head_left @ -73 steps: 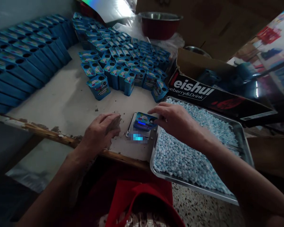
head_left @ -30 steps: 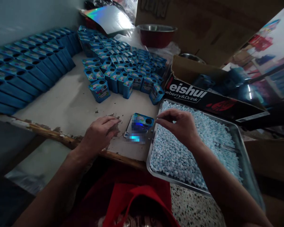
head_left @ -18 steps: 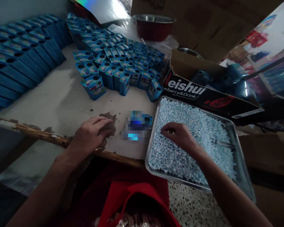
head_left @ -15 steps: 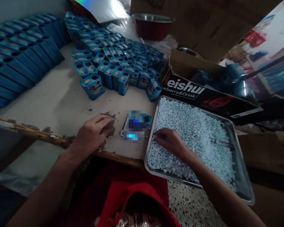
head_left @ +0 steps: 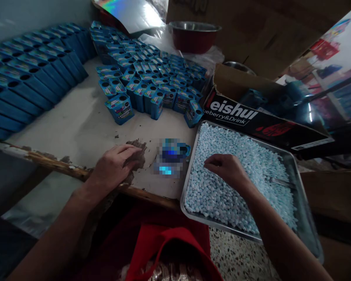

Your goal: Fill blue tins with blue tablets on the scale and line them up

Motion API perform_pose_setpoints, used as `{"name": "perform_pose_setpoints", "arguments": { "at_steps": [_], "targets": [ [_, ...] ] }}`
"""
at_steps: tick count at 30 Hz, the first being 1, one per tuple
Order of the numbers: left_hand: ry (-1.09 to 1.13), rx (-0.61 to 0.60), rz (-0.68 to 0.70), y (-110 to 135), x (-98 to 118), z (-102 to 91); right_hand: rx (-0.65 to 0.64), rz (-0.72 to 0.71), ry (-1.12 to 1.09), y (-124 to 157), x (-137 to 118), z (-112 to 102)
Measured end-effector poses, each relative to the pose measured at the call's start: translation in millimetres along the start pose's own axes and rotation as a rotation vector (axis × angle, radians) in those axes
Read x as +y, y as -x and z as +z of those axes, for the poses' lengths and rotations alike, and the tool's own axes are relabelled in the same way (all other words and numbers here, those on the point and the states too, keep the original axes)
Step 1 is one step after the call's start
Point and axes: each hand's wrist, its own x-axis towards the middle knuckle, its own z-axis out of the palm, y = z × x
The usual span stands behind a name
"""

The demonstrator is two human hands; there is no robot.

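My left hand (head_left: pixel 115 164) lies on the worn table with its fingers loosely stretched out and nothing visible in them. To its right is a small blue box (head_left: pixel 185 149), mostly hidden by a pixelated patch. My right hand (head_left: pixel 226 168) is over the metal tray (head_left: pixel 190 208) of small pale blue and white candies (head_left: pixel 222 203). Its thumb and fingers are pressed together; what they hold, if anything, is hidden. One blue candy box (head_left: pixel 121 109) stands slightly apart in front of a crowded group of similar boxes (head_left: pixel 140 93).
Rows of blue boxes (head_left: pixel 43 74) line the table's left side. A black printed carton (head_left: pixel 231 107) sits behind the tray, holding blue things. Farther back is a dark red bowl (head_left: pixel 194 39). A metal utensil (head_left: pixel 282 182) lies in the candies. The table's wooden front edge (head_left: pixel 152 197) is chipped.
My right hand has moved right, away from the tray's left rim and farther over the candies. My left hand stays at the same place on the table. The view has shifted slightly.
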Motion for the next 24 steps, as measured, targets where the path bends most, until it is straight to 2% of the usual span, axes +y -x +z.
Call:
{"name": "perform_pose_setpoints", "arguments": {
  "at_steps": [5, 8, 10, 13, 15, 18, 20, 22, 24],
  "targets": [
    [0.06, 0.007, 0.027, -13.2, 6.7, -5.4, 0.192, -0.218, -0.166, -13.2, -50.6, -8.8],
    [0.085, 0.048, 0.088, -22.1, 13.9, -4.5, 0.192, -0.35, -0.183, -26.1, -76.4, -0.3],
    [0.091, 0.101, 0.126, -28.4, 21.3, -2.8, 0.158, -0.378, -0.173, -32.7, -82.7, 5.7],
    [0.075, 0.16, 0.158, -41.0, 40.0, -0.3, 0.169, -0.314, -0.201, -33.9, -76.2, 7.8],
    [0.054, 0.132, 0.201, -53.2, 57.5, 2.6, 0.203, -0.223, -0.275, -30.9, -64.5, 5.2],
    [0.006, -0.05, 0.308, -73.2, 83.8, 9.6, 0.198, -0.054, -0.407, -30.1, -42.4, 2.1],
    [-0.029, -0.191, 0.333, -81.9, 93.8, 11.0, 0.19, 0.01, -0.452, -35.5, -29.3, 3.9],
    [-0.026, -0.23, 0.302, -84.0, 90.8, 2.0, 0.206, 0.0, -0.447, -46.7, -22.0, 9.9],
    [0.015, -0.128, 0.227, -82.6, 71.6, -22.9, 0.227, -0.074, -0.362, -63.6, -25.3, 20.3]
  ]
}}
